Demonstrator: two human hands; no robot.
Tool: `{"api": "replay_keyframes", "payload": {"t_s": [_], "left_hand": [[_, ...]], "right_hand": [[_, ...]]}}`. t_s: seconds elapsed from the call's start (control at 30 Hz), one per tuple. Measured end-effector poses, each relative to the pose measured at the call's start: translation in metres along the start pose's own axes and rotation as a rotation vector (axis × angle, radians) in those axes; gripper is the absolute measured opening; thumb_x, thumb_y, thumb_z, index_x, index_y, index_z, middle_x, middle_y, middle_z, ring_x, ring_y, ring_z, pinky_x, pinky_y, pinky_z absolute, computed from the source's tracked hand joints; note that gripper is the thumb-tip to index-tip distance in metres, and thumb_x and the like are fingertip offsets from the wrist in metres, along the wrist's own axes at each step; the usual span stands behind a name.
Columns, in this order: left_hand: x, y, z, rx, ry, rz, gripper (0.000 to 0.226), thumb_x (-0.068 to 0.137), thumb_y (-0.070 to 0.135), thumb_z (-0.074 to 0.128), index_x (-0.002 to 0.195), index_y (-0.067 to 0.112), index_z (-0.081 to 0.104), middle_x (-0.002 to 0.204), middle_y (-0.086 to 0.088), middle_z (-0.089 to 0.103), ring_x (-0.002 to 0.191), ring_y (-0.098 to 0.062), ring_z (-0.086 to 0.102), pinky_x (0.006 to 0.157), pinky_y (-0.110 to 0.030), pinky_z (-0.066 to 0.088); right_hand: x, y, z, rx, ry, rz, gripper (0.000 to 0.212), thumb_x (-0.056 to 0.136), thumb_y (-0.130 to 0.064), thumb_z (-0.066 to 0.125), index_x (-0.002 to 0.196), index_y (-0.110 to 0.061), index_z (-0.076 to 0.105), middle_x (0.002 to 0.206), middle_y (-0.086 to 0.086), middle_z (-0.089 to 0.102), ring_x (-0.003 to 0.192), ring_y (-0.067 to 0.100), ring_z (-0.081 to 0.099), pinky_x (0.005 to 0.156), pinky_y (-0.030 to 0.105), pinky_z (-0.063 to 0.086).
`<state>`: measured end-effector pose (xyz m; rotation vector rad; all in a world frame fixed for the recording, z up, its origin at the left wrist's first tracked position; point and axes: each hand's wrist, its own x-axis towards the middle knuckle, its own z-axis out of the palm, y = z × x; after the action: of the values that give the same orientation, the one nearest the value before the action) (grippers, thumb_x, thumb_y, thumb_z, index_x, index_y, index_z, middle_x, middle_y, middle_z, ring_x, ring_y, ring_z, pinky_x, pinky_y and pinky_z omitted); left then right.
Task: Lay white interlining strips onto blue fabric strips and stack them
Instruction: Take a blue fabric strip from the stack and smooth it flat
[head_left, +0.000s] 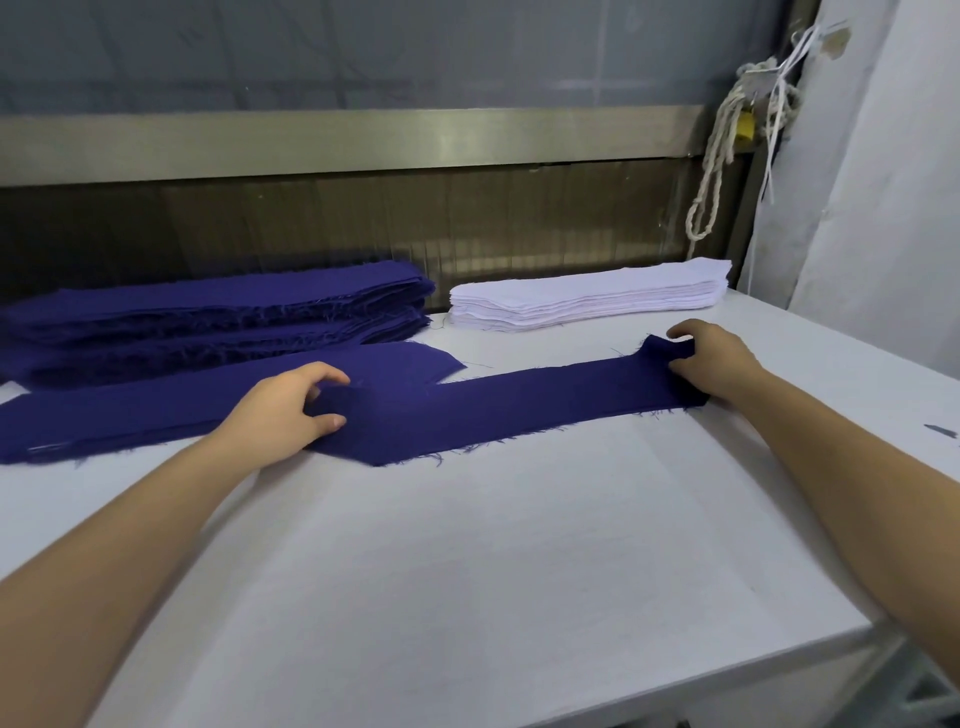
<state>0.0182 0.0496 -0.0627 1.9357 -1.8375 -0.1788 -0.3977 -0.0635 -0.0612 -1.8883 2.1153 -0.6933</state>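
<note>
While the left grip (280, 415) pinches one end of a blue fabric strip (519, 402) on the tabletop (467, 545), the right grip (714, 366) seemingly clutches the other.

Soft, even, fairly bright light falls from overhead, so the white table (467, 571) carries only faint, blurred shadows, while the metal rail (363, 140) shows a dull sheen with one brighter patch and the recess (311, 223) beneath it is dim. The blue strip (519, 405) reads so dark that its creases barely show, and the white stack (587, 299) is nearly washed out. Wide-angle distortion curves the rail and table edges, and the lower corners look stretched and slightly soft.
</note>
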Motion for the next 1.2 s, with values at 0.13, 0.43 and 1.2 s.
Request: {"api": "replay_keyframes", "payload": {"t_s": [0.13,0.43,1.2], "left_hand": [[0.002,0.0,-0.001,-0.201,0.075,-0.039,0.032,0.085,0.012,0.068,0.112,0.027,0.058,0.113,0.0,0.052,0.107,-0.011,0.043,0.084,-0.03,0.034],[0.008,-0.012,-0.019,-0.404,0.362,-0.164,0.033,0.083,0.005,0.068,0.111,0.019,0.06,0.097,-0.004,0.053,0.1,-0.018,0.046,0.083,-0.032,0.036],[0.011,-0.171,-0.102,-0.014,0.563,-0.43,0.036,0.083,-0.006,0.052,0.115,0.006,0.061,0.115,-0.022,0.061,0.111,-0.04,0.053,0.097,-0.042,0.042]], "right_hand": [[-0.001,-0.001,-0.001,0.133,0.071,-0.096,0.04,0.082,0.004,0.053,0.118,-0.013,0.055,0.113,0.013,0.06,0.093,0.027,0.051,0.076,0.034,0.043],[-0.001,-0.015,0.003,0.636,0.143,-0.08,0.031,0.08,0.006,0.064,0.105,-0.011,0.062,0.101,0.007,0.063,0.093,0.025,0.058,0.086,0.039,0.049],[-0.007,-0.19,0.103,0.838,-0.143,-0.14,0.042,0.075,0.013,0.067,0.106,-0.014,0.057,0.113,0.008,0.048,0.096,0.025,0.054,0.077,0.033,0.046]]}}
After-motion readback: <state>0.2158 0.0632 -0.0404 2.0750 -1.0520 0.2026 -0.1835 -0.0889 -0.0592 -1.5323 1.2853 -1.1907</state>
